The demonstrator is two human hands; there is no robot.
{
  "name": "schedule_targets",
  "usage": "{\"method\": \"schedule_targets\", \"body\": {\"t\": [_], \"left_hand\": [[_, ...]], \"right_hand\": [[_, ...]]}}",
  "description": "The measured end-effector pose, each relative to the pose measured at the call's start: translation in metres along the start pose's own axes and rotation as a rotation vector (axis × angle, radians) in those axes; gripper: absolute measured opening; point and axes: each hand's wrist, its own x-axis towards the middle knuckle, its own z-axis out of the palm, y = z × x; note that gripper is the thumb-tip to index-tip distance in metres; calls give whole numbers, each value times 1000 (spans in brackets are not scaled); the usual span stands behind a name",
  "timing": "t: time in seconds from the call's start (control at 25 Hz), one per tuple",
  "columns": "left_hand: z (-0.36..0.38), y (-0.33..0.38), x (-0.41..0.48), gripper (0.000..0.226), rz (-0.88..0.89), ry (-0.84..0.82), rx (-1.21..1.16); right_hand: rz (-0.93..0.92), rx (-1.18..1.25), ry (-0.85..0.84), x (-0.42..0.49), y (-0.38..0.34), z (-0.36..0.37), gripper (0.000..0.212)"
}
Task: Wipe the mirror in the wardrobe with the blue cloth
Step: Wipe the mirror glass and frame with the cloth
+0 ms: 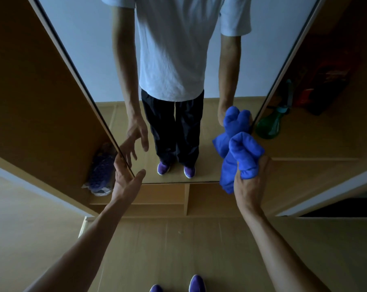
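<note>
A tall mirror (106, 66) stands upright inside the open wardrobe, showing a person in a white shirt and dark trousers. My right hand (250, 186) grips a bunched blue cloth (239, 159) close to the mirror's lower right corner; its reflection appears just above. Whether the cloth touches the glass is unclear. My left hand (126, 175) is open with fingers spread, its fingertips at the mirror's lower left edge.
Wooden wardrobe panels (37, 91) flank the mirror. A purple bundle in a bag (101, 171) lies in the left compartment. A green bottle (270, 125) and a red-and-dark item (323, 89) sit on the right. Low shelves (186, 199) run under the mirror.
</note>
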Motion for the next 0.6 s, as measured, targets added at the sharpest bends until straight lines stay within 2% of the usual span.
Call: {"method": "schedule_targets", "body": {"t": [0.04,0.08,0.2,0.24,0.32,0.36,0.44,0.52,0.6], "left_hand": [[-1,-2,2,98,20,-6,23],[-3,-4,3,97,36,-16,41],[-10,-9,12,91,45,-44,82],[-12,-11,15,90,37,-57,95],[-17,-12,20,89,9,-79,118],[-20,-13,22,88,-3,-86,131],[-25,-17,22,83,-11,-115,145],[-30,-19,21,79,-7,-146,137],[-34,-21,22,74,-11,-142,115]], "right_hand": [[-24,9,-16,3,-3,0,50],[-35,13,-28,4,-3,2,52],[89,72,-76,-1,3,13,24],[160,36,-98,-8,3,18,23],[250,-175,-166,-25,-5,27,50],[203,-172,-191,-27,-14,31,48],[80,4,-254,-27,-40,40,42],[66,175,-320,-32,-58,54,51],[86,244,-341,-45,-68,66,61]]}}
